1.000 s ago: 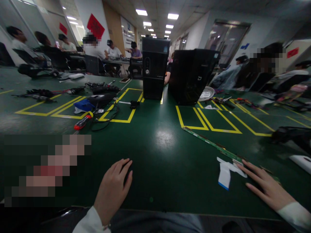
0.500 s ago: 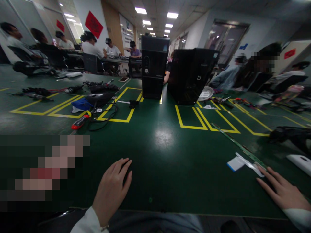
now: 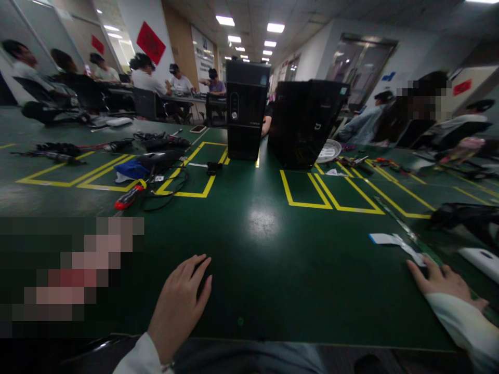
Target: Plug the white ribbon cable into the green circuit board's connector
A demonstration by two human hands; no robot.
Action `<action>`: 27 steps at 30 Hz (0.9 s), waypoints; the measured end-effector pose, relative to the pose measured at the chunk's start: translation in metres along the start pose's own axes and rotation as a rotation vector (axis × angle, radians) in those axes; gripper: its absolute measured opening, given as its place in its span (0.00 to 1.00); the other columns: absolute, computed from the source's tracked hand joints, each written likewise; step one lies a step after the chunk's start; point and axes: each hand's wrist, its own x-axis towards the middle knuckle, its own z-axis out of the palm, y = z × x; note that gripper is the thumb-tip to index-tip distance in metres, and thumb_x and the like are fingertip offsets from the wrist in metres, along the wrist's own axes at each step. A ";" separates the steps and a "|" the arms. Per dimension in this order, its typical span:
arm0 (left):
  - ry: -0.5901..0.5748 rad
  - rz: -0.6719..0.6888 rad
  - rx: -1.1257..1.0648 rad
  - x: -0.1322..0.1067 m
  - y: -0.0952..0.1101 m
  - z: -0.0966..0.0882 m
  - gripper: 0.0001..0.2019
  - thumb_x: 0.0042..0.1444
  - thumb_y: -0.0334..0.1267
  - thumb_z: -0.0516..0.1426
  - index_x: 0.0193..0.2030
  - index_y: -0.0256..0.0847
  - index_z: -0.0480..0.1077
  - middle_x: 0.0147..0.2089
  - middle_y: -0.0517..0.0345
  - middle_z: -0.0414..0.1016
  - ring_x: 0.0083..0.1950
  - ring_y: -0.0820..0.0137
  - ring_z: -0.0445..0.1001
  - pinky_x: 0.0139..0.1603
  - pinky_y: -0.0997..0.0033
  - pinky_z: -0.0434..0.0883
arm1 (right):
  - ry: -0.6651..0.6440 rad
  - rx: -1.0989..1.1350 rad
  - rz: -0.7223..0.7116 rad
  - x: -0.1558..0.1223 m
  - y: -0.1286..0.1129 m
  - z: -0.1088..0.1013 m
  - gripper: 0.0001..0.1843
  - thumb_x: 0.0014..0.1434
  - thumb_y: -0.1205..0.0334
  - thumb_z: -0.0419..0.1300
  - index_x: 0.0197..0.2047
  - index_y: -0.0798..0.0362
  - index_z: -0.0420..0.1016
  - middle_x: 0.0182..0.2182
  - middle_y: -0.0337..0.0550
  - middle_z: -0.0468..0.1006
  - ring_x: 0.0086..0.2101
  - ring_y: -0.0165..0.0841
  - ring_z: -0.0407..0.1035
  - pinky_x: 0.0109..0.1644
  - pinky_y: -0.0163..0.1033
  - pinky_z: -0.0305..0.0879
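Note:
My left hand (image 3: 178,306) lies flat on the green table mat (image 3: 265,259) near the front edge, fingers stretched out and nothing in it. My right hand (image 3: 440,280) rests at the near right, fingers spread loosely and pressing on the near end of a long thin green circuit strip (image 3: 405,228). The strip runs away from the hand toward the yellow floor-tape boxes. A white flat ribbon cable with a blue tip (image 3: 392,240) lies attached beside the strip, just left of my fingertips.
Two black computer towers (image 3: 248,117) (image 3: 307,122) stand mid-table. A red-handled screwdriver (image 3: 130,195), black cables and a blue cloth (image 3: 132,169) lie at the left. A white device (image 3: 481,259) and a black object (image 3: 468,218) sit at the right. People sit around the far tables.
My right hand has slid to the right, swinging the green strip and its white ribbon cable with it so the strip points more away from me. My left hand has stayed put.

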 end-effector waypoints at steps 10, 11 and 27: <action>0.018 -0.024 -0.031 0.001 0.001 0.000 0.19 0.63 0.42 0.48 0.55 0.37 0.68 0.54 0.45 0.71 0.55 0.56 0.69 0.54 0.51 0.68 | -0.181 0.115 0.195 0.002 -0.025 -0.028 0.45 0.56 0.33 0.30 0.68 0.51 0.52 0.67 0.57 0.46 0.63 0.55 0.42 0.56 0.68 0.45; 0.019 -0.027 -0.035 0.001 0.001 -0.001 0.18 0.63 0.42 0.48 0.55 0.38 0.68 0.54 0.46 0.71 0.55 0.56 0.69 0.54 0.51 0.68 | -0.177 0.113 0.191 0.003 -0.024 -0.027 0.46 0.56 0.32 0.30 0.67 0.50 0.52 0.66 0.57 0.47 0.63 0.55 0.42 0.56 0.68 0.46; -0.019 -0.039 -0.032 0.000 -0.001 -0.001 0.19 0.62 0.41 0.49 0.56 0.36 0.68 0.55 0.45 0.70 0.56 0.56 0.68 0.56 0.51 0.68 | 0.008 0.239 0.111 0.019 0.000 -0.001 0.39 0.55 0.35 0.44 0.56 0.55 0.71 0.55 0.76 0.63 0.55 0.66 0.57 0.46 0.75 0.48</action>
